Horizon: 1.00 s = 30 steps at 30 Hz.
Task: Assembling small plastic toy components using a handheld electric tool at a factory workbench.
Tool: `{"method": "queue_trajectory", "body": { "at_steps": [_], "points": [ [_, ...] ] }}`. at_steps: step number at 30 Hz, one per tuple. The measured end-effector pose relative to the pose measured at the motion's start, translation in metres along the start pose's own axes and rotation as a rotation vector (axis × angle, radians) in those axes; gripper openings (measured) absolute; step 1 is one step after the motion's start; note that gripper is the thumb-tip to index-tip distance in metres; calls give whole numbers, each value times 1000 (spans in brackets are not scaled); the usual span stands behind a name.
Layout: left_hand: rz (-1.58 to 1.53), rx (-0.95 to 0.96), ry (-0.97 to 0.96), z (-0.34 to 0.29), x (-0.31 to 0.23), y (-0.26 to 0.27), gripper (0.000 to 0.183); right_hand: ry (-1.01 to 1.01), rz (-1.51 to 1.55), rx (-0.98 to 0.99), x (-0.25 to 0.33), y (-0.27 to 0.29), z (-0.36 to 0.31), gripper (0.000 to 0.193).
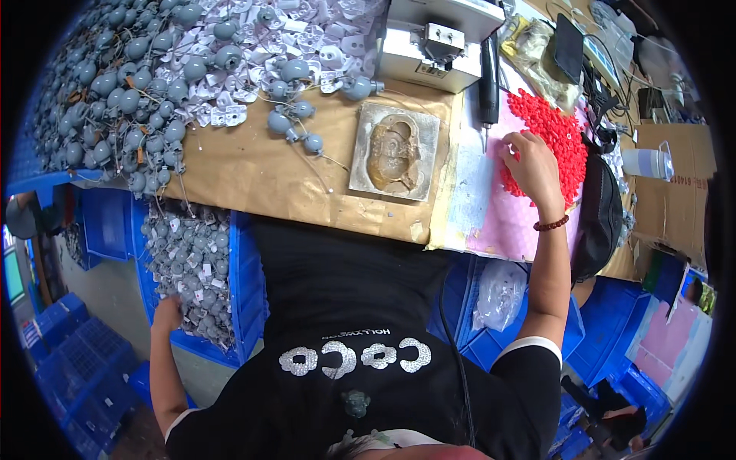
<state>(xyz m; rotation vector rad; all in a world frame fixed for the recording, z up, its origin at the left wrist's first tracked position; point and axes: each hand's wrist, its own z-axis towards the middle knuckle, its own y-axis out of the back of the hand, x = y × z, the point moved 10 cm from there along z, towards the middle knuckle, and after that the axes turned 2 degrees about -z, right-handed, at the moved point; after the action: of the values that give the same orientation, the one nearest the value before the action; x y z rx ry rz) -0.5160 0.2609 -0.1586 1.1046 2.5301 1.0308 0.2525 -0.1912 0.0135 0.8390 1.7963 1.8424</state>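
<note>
Over a heap of small red plastic pieces (563,142) is my right hand (531,165), its thumb and fingertips curled together in a pinch. Whatever lies between those fingertips is too small to make out. My left hand (167,313) hangs low at the near left corner of a blue crate (249,284) filled with grey round-bodied parts (195,261). Its fingers are largely hidden among the parts and the crate's edge. In front of me on the brown-covered bench lies a square metal mould (419,175) with a rounded hollow, touched by neither hand.
Grey ball-shaped parts with wires (126,100) and white plastic housings (330,54) are piled at the back left. An electric screwdriver (488,84) hangs point-down beside a white metal device (429,65). A black pouch (600,215) and a translucent cup (648,163) stand at right.
</note>
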Motion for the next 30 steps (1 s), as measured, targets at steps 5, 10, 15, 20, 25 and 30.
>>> {"method": "queue_trajectory", "body": {
  "at_steps": [5,10,15,20,25,30],
  "points": [
    [138,53,-18,14,22,-3,23,-31,1,10,-13,-15,-3,14],
    [-201,-19,-410,36,-194,194,13,-51,18,1,-28,-18,-10,13],
    [-329,-597,-814,3,-414,400,12,-11,82,-22,-24,-17,-5,11],
    [-88,-938,-931,48,-521,457,30,-4,29,4,-22,-17,-5,10],
    [-22,-954,-891,80,-549,452,35,42,22,-31,-13,-11,-1,9],
    [-188,-1149,-1003,48,-529,467,39,-16,183,-26,-19,6,2,12]
  ]
}}
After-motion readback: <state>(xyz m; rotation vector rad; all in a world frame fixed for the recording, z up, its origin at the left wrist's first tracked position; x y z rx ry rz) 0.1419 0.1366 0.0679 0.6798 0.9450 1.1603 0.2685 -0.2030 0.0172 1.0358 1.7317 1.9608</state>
